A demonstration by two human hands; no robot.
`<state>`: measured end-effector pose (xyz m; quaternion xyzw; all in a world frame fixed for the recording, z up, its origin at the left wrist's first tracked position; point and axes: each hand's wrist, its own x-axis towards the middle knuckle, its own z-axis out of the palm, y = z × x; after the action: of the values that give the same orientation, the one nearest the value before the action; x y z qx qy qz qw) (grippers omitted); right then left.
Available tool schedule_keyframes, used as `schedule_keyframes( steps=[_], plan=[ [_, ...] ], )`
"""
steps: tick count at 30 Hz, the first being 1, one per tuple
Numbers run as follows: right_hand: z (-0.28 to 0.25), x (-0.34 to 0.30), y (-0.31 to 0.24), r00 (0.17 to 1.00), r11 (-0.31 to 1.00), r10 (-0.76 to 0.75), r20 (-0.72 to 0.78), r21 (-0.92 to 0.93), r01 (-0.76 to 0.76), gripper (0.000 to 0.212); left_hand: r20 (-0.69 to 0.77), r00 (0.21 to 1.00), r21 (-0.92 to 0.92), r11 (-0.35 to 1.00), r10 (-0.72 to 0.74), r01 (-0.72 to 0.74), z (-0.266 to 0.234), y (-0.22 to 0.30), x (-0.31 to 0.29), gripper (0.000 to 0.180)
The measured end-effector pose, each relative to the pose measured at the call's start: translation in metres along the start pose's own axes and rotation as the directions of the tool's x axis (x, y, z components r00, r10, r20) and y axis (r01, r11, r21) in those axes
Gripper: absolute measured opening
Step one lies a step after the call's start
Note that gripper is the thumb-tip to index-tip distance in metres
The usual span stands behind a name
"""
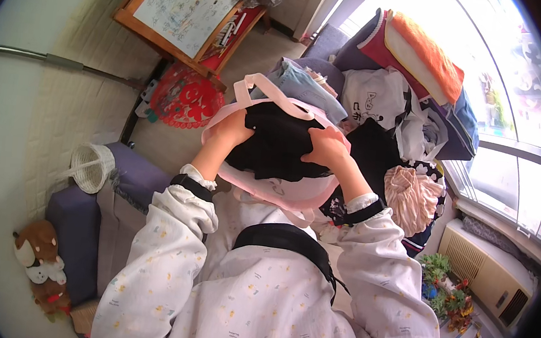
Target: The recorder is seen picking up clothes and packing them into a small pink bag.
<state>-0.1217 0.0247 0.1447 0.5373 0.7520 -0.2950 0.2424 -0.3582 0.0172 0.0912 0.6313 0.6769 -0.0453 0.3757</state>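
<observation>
A pink-and-white bag [267, 190] with pink straps is in front of my body, its mouth facing up. Inside its opening lies a folded black cloth [279, 145], probably a garment; its exact kind is unclear. My left hand [236, 129] grips the cloth at its left side, the fingertips partly hidden in the folds. On the opposite side my right hand [328, 147] closes its fingers on the cloth. One pink strap [276, 94] arches over the bag's far rim.
Folded blue jeans [295, 86] lie beyond the bag. To the right are a white plastic bag [375, 97], a crumpled pale pink garment [412, 199] and an orange towel [428, 54]. A drawing board [185, 7] stands far left; a white basket [93, 168] sits at left.
</observation>
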Motion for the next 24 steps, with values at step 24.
schedule_keyframes(
  steps=[24],
  plan=[
    [0.031, 0.016, -0.017, 0.675, 0.947, 0.043, -0.736, -0.185, -0.261, 0.032, -0.063, 0.963, -0.241, 0.940, -0.263, 0.241, 0.049, 0.026, 0.037, 0.048]
  ],
)
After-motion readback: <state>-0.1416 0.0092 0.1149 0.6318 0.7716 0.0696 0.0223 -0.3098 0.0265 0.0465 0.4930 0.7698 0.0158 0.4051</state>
